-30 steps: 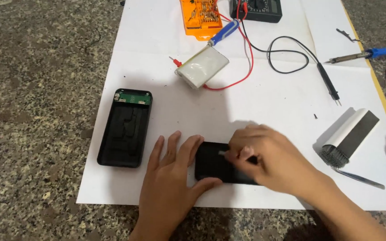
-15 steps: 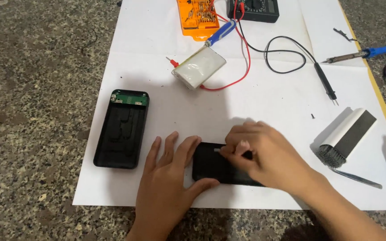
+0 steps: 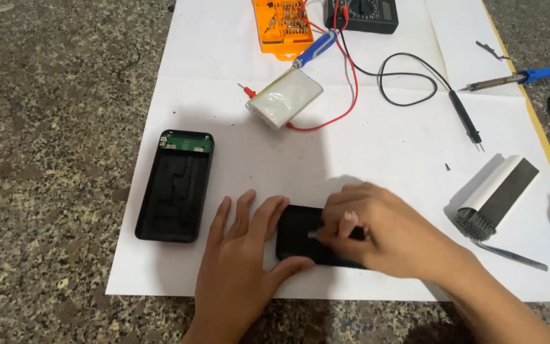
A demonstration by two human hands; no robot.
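Note:
A black rectangular cover (image 3: 297, 241) lies on the white paper sheet (image 3: 383, 153) near its front edge. My left hand (image 3: 243, 267) steadies the cover's left end, fingers spread over its edge and thumb against its near side. My right hand (image 3: 386, 236) rests on the cover's right half, its fingers pinched on a small thin grey piece (image 3: 314, 234) that touches the cover's top. Most of the cover's right part is hidden under this hand. To the left lies an open black case (image 3: 174, 191) with a green circuit board (image 3: 188, 141) at its far end.
A silver battery pack (image 3: 286, 99) with red wires, a blue-handled screwdriver (image 3: 316, 48), an orange bit box (image 3: 286, 25) and a black multimeter (image 3: 361, 14) with a probe (image 3: 466, 120) lie farther back. At right are a soldering iron (image 3: 520, 77), a black-and-white roll (image 3: 498, 194) and tweezers (image 3: 509, 253).
Both hands stay on the black cover; my right fingers have shifted slightly on it. The view has drifted a little.

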